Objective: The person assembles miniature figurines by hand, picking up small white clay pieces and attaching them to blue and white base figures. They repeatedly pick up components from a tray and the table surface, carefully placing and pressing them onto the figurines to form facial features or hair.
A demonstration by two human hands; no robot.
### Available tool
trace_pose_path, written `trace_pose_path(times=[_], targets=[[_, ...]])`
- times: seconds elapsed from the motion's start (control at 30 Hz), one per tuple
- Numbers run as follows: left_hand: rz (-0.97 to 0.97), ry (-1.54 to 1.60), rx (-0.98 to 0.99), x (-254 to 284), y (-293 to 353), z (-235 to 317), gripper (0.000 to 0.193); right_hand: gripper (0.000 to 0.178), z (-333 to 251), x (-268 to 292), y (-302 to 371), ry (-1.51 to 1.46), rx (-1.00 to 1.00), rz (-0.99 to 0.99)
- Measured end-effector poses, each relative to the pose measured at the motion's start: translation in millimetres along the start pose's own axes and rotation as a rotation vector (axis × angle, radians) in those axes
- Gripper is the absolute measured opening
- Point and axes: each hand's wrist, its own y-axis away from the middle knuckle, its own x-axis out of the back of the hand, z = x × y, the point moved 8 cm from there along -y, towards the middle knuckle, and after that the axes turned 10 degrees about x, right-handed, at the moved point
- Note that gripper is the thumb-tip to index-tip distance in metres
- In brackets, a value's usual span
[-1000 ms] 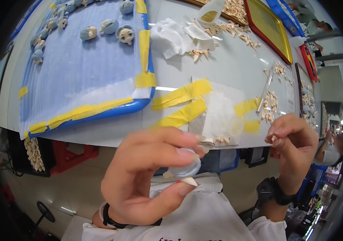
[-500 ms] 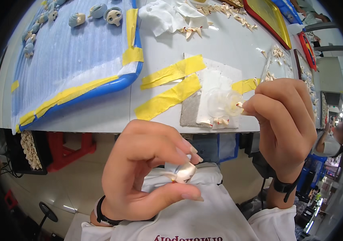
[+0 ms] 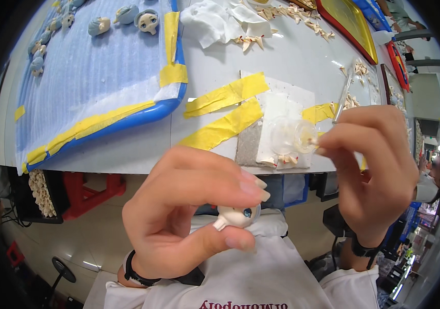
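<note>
Half-hidden doll head (image 3: 236,216) between left hand (image 3: 189,216) fingers, face partly covered.

Left hand (image 3: 189,216): raised, palm inward, thumb and fingers pinched closed, dark band at wrist. Right hand (image 3: 372,170): raised, fingertips pinched together, pointing left, wrist banded.

Pale cream doll face (image 3: 236,216) with blue painted eyes; yellow tape strips (image 3: 226,110) across white bench (image 3: 292,56); blue-rimmed tray (image 3: 143,116); black wristbands.
</note>
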Motion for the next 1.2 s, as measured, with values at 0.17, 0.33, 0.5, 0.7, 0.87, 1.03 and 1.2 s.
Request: trace_pose_path(times=[0.17, 0.33, 0.5, 0.7, 0.87, 1.03, 1.2], targets=[[0.145, 0.077, 0.088, -4, 0, 0, 0.041, 0.015, 2, -1, 16, -0.579, -0.194, 0.123], [0.209, 0.108, 0.084, -8, 2, -2, 0.044, 0.013, -20, -19, 35, -0.631, -0.424, 0.129], [0.094, -0.129, -0.035, -6, 7, 3, 0.047, 0.019, -37, -9, 11, -0.369, -0.186, 0.039], [0.136, -0.215, 0.015, -6, 9, 9, 0.055, 0.024, -44, -7, -2, -0.295, -0.022, -0.006], [0.159, -0.276, 0.035, -5, 15, 11, 0.055, 0.022, -38, -12, 12, -0.407, 0.027, 0.063], [0.229, -0.481, -0.212, -14, 9, 28, 0.047, 0.034, -17, -18, 23, -0.808, -0.296, 0.023], [0.078, -0.888, -0.278, -48, -5, 37, 0.044, 0.051, -14, -36, 38, -1.085, -0.648, -0.159]])
